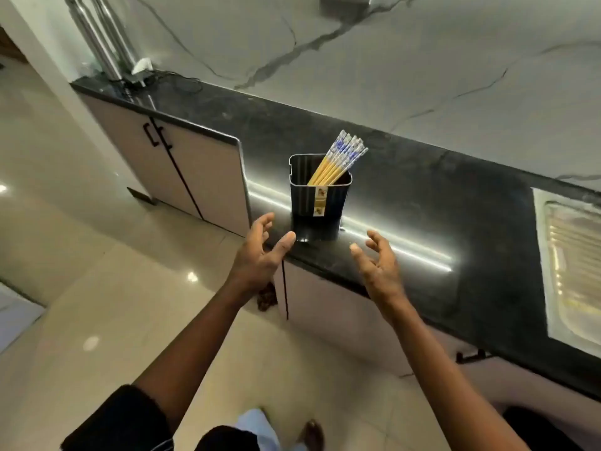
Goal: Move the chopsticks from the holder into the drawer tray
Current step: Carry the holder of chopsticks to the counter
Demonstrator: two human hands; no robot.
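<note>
A black rectangular holder (pixel 320 209) stands near the front edge of the dark stone counter (pixel 422 196). Several yellow chopsticks (pixel 338 159) with blue-and-white patterned tops lean to the right inside it, their tops sticking out above the rim. My left hand (pixel 260 252) hovers just left of and below the holder, fingers spread, holding nothing. My right hand (pixel 379 268) hovers to the holder's lower right, also with fingers apart and holding nothing. Neither hand touches the holder. No drawer tray is visible.
A steel sink drainboard (pixel 575 271) is set into the counter at the right. Cabinet doors with black handles (pixel 156 138) run below the counter at left. Cables and a white object (pixel 141 66) lie at the counter's far left end. A marble wall rises behind.
</note>
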